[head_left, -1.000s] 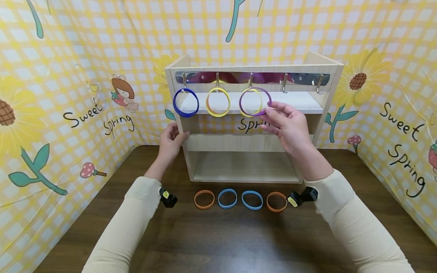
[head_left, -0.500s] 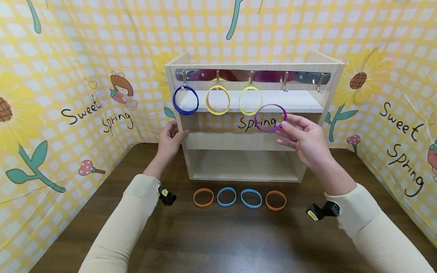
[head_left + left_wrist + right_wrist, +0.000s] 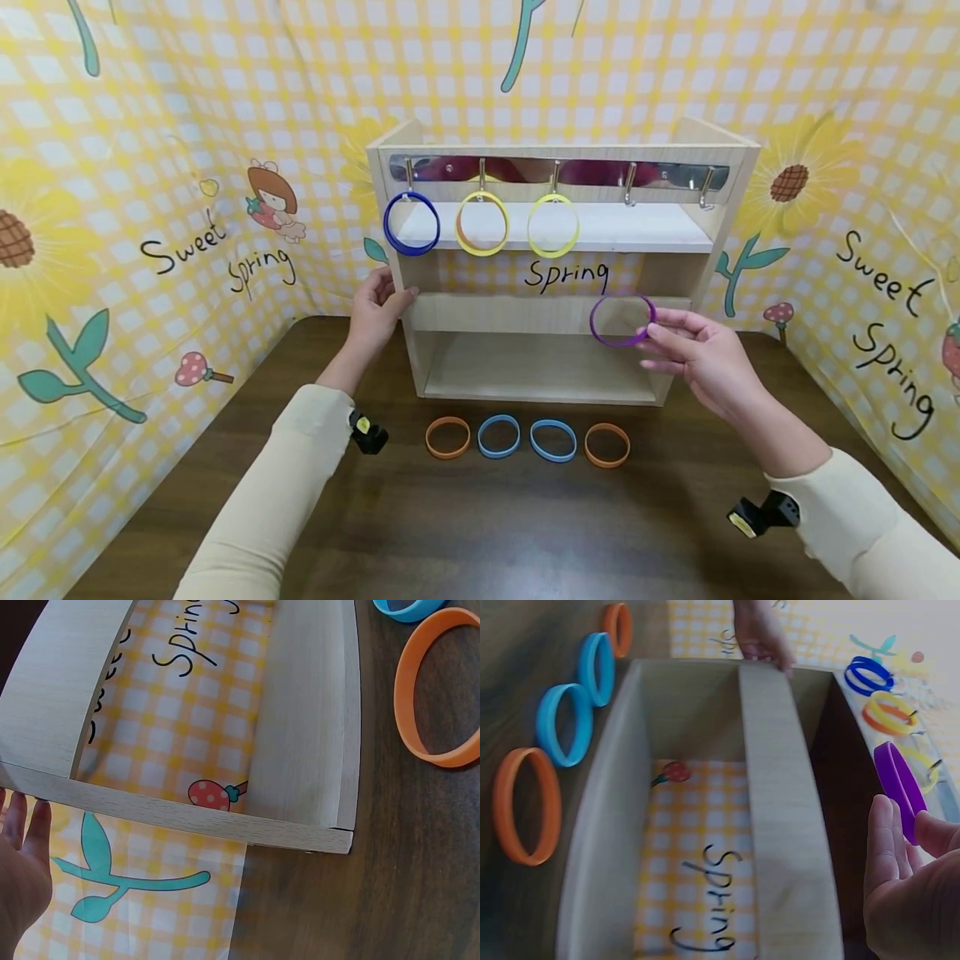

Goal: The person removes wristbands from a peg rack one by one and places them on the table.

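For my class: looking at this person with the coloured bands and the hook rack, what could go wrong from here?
1. The purple band is pinched at one edge by the right hand, so it might slip and drop.
2. The orange bands and light blue bands lie in a row in front of the rack; a low sweep might knock them.
3. The left hand holds the rack's side; a push could set the light yellow band swinging on the middle hook.

"Sweet" (image 3: 183, 247) and "Spring" (image 3: 262, 268) are printed in blk script on checked cloth (image 3: 465, 100), L side; "Sweet" (image 3: 885, 271) and "Spring" (image 3: 896, 379) are repeated, R side. At ctr, "Spring" (image 3: 566, 273) is framed by wooden rack (image 3: 510, 315). "Spring" is legible in each wrist view; L wrist: adj. word is partly hidden.
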A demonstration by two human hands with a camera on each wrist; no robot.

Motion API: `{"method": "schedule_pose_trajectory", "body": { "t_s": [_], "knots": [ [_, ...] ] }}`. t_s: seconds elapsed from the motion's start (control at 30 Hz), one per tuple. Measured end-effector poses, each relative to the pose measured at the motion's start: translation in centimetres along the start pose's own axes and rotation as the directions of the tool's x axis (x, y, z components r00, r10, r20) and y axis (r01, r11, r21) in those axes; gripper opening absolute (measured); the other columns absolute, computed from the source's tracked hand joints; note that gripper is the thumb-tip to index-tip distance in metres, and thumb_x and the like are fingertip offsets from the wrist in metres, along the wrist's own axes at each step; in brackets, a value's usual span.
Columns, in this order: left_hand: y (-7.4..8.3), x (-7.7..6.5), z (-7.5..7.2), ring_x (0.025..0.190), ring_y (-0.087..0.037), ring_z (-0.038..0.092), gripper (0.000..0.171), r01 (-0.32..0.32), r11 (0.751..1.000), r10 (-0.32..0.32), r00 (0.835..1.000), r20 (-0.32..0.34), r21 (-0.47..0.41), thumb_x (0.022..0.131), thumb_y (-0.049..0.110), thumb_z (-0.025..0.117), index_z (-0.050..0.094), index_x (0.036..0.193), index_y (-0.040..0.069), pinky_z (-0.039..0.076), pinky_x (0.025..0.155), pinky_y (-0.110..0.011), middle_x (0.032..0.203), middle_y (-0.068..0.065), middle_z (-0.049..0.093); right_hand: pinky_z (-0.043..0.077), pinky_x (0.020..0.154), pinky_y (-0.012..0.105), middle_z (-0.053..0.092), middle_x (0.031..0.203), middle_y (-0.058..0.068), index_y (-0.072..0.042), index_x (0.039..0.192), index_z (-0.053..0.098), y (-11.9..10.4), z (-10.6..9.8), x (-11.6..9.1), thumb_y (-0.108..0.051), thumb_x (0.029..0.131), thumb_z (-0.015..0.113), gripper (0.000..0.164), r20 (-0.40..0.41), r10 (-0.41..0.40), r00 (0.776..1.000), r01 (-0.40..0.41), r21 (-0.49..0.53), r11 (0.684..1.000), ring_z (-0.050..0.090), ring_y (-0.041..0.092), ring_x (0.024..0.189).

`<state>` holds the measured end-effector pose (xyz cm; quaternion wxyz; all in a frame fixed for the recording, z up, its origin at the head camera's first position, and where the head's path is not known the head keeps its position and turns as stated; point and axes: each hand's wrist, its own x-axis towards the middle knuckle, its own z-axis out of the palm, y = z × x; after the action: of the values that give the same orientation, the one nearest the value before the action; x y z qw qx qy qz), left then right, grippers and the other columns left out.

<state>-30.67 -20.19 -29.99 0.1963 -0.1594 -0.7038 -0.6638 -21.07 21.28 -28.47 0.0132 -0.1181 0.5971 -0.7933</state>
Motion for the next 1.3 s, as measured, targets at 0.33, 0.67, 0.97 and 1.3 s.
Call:
{"method": "schedule_pose_trajectory", "body": {
  "t_s": [0.33, 0.67, 0.97, 1.3],
  "knots": [
    [0.1, 0.0, -0.2, 0.104, -0.016, 0.057, 0.035, 0.015, 1.000, -0.015, 1.000, 0.011, 0.005, 0.091, 0.003, 0.063, 0.054, 0.125, -0.002, 0.049, 0.082, -0.026, 0.119, -0.019, 0.059, 0.056, 0.074, 0.033, 0.071, 0.096, 0.007, -0.015, 0.105, 0.068, 2.6, -3.3, -1.8, -0.005, 0.094, 0.063, 0.015, 0.012, 0.051, 0.999, -0.050, -0.080, 0.996, 0.070, 0.017, 0.089],
    [0.2, 0.0, -0.2, 0.105, -0.018, 0.057, 0.041, 0.029, 1.000, -0.029, 1.000, 0.012, 0.005, 0.091, 0.003, 0.062, 0.051, 0.129, -0.006, 0.049, 0.083, -0.026, 0.117, -0.015, 0.060, 0.055, 0.080, 0.036, 0.069, 0.099, 0.005, -0.011, 0.112, 0.061, 5.8, -6.1, -3.5, -0.008, 0.096, 0.061, 0.017, 0.008, 0.180, 0.984, -0.177, -0.157, 0.972, 0.069, 0.019, 0.092],
    [0.1, 0.0, -0.1, 0.102, -0.016, 0.058, 0.043, 0.017, 1.000, -0.017, 1.000, 0.013, -0.003, 0.091, 0.002, 0.062, 0.048, 0.130, -0.010, 0.049, 0.081, -0.024, 0.121, -0.027, 0.056, 0.054, 0.081, 0.036, 0.068, 0.102, 0.007, 0.000, 0.124, 0.053, 7.7, -8.1, -4.5, -0.009, 0.097, 0.059, 0.029, -0.022, 0.257, 0.966, -0.256, -0.199, 0.946, 0.067, 0.022, 0.097],
    [0.1, 0.0, 0.0, 0.102, -0.015, 0.058, 0.043, 0.019, 1.000, -0.019, 1.000, 0.018, -0.007, 0.091, 0.001, 0.061, 0.048, 0.131, -0.010, 0.049, 0.081, -0.023, 0.126, -0.031, 0.053, 0.054, 0.082, 0.036, 0.067, 0.104, 0.009, 0.007, 0.130, 0.049, 8.9, -10.5, -4.8, -0.008, 0.097, 0.059, 0.037, -0.031, 0.319, 0.947, -0.319, -0.202, 0.926, 0.068, 0.021, 0.096]
  ]
}}
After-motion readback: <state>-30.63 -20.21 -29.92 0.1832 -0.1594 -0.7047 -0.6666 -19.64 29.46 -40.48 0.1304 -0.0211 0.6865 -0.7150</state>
